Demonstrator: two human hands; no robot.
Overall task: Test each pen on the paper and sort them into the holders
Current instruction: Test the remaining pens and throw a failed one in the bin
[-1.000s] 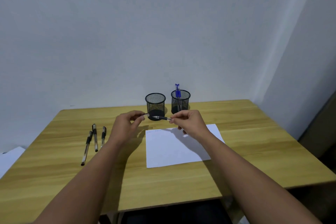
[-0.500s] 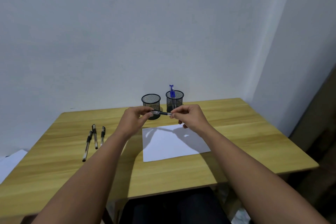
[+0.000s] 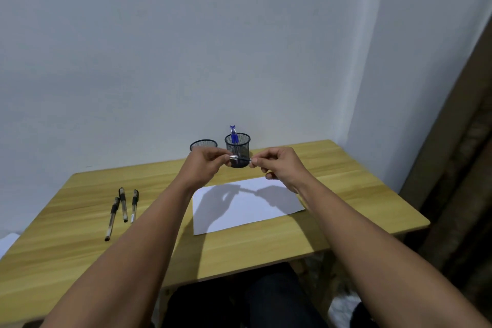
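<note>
At the far left of the wooden tabletop, a bit of white paper pokes in at the edge. Just right of it, three black pens lie roughly side by side, well apart from your hands; the leftmost one sits lower than the other two.

Next comes your left hand, raised above the tabletop, its fingers curled and pinching the left end of a pen. Behind that hand stands the left mesh holder; only its rim shows, and you cannot tell what is inside it.

The pen you hold lies almost level between your two hands, in the air, with a silvery part at its left end and a dark barrel. It crosses in front of the right mesh holder, which has blue pens standing upright in it.

Your right hand pinches the pen's right end with fingers curled.

Below both hands, the white sheet of paper lies flat on the tabletop, with the shadows of your hands across it. Both holders stand near the wall, close beside each other.
</note>
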